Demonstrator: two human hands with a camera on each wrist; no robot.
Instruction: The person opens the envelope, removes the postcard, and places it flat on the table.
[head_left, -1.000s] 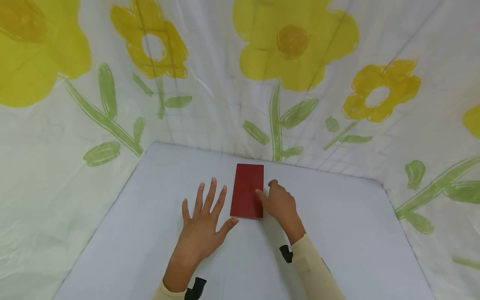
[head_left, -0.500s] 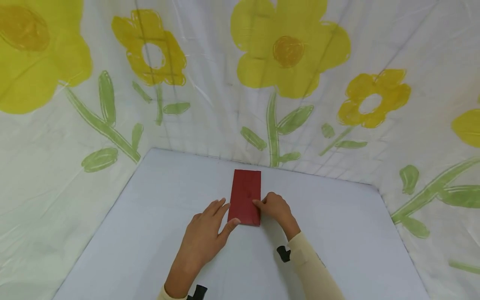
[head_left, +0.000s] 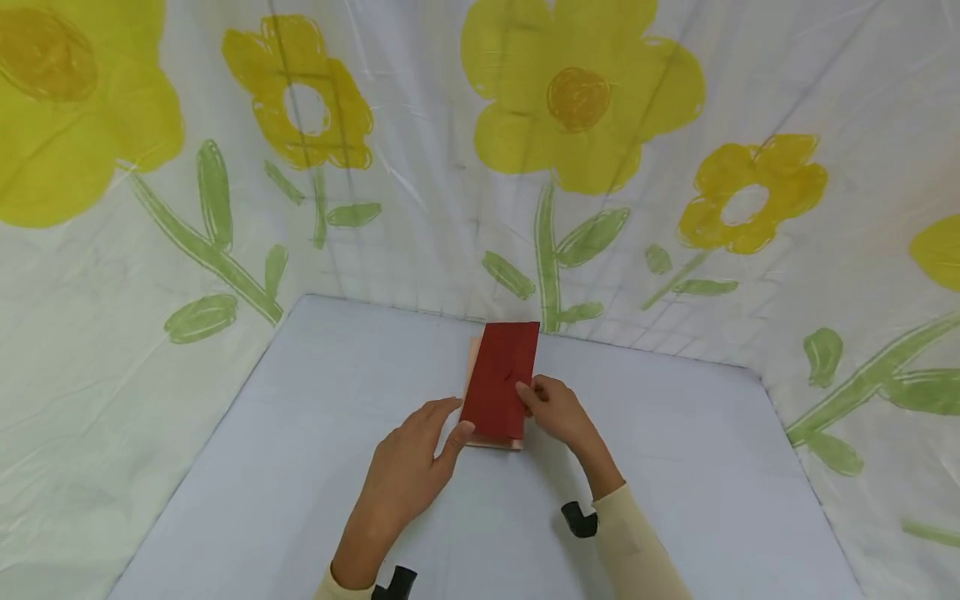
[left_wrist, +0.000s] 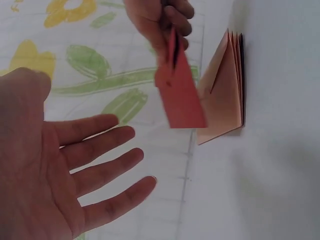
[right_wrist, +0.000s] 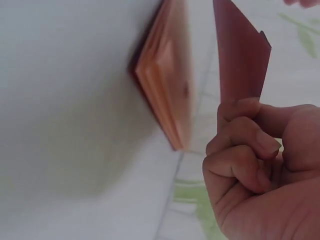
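Observation:
My right hand [head_left: 558, 410] pinches the right edge of a flat red envelope [head_left: 498, 375] between thumb and curled fingers. The envelope is raised above a stack of pinkish-orange folded paper pieces [left_wrist: 225, 95], which lies on the white table. From the head view the envelope covers most of this stack. In the left wrist view there is a gap between envelope and stack. My left hand [head_left: 408, 467] hovers at the left, fingers spread and palm bare, apart from the envelope in the left wrist view [left_wrist: 95, 160].
The white table [head_left: 315, 400] ends in a back edge just behind the stack. A white sheet [head_left: 420, 233] printed with yellow flowers hangs around the table. Both wrists wear small black mounts [head_left: 580, 519].
The red envelope has come up off the stack and shifted slightly right in my right hand, exposing the pinkish paper below. My left hand's spread fingers have drawn closer together beside it.

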